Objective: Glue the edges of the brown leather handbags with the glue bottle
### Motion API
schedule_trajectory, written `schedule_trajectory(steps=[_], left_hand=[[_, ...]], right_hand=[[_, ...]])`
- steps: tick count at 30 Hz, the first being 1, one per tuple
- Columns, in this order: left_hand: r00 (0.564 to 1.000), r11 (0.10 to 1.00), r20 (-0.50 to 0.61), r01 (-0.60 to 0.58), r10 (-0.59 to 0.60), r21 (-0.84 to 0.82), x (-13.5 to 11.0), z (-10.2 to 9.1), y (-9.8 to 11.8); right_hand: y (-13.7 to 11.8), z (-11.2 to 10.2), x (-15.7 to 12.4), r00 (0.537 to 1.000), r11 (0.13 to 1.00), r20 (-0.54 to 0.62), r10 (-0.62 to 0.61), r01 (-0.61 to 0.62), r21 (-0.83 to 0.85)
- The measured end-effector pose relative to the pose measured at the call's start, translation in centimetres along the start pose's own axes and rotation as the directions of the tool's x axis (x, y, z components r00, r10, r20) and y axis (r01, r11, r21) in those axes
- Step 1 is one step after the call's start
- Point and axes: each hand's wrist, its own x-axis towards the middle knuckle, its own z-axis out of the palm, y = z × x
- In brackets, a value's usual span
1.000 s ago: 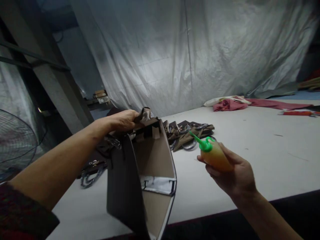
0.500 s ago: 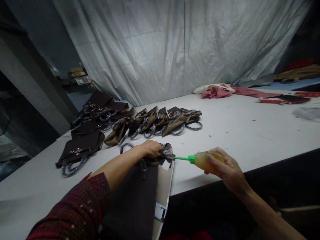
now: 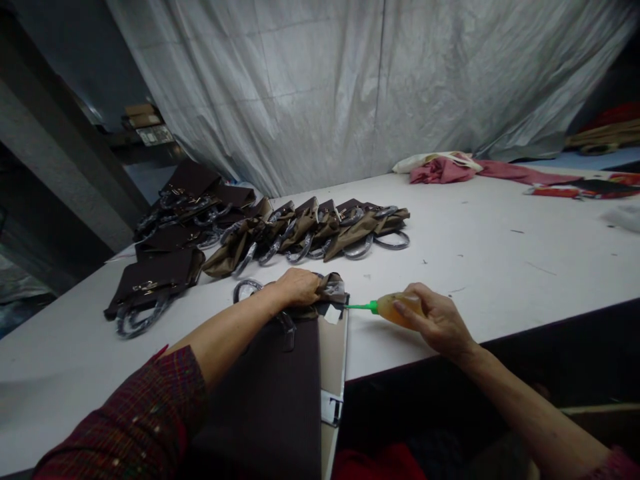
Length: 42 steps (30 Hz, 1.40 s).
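Dark brown, the bag (image 3: 280, 400) is at six o'clock, its bunched cloth (image 3: 331, 287) gripped in the left hand (image 3: 301, 287). At four o'clock the right hand (image 3: 440, 320) wraps the bottle (image 3: 397, 310), green nozzle (image 3: 363, 307) pointing to nine, at the bag's edge. Best, I judge: hold the cloth clear, squeeze lightly, trace steadily.

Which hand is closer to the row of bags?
Left: the left hand, gripping the open bag, is in front of the row; the right hand, holding the bottle, is farther off, rightward.
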Motion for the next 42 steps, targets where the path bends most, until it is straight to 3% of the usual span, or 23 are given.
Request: schedule_trajectory(steps=[9, 13, 25, 42], left_hand=[[0.999, 1.0, -0.044, -0.013, 0.014, 0.021, -0.4, 0.4, 0.2], [0.999, 0.999, -0.05, -0.015, 0.017, 0.029, -0.6, 0.4, 0.3], [0.999, 0.998, -0.053, -0.01, 0.013, 0.055, -1.1, 0.4, 0.8], [0.997, 0.999, -0.071, 0.01, -0.006, 0.053, -1.2, 0.7, 0.8]], right_hand=[[-0.4, -0.8, 0.2, 0.993, 0.999, 0.107, -0.047, 0.045, 0.023], [-0.9, -0.9, 0.4, 0.997, 0.999, 0.059, -0.054, 0.054, -0.005], [-0.7, -1.2, 0.9, 0.991, 0.997, 0.108, -0.081, 0.082, 0.001], [-0.4, -1.3, 0.5, 0.993, 0.999, 0.114, -0.028, 0.026, 0.025]])
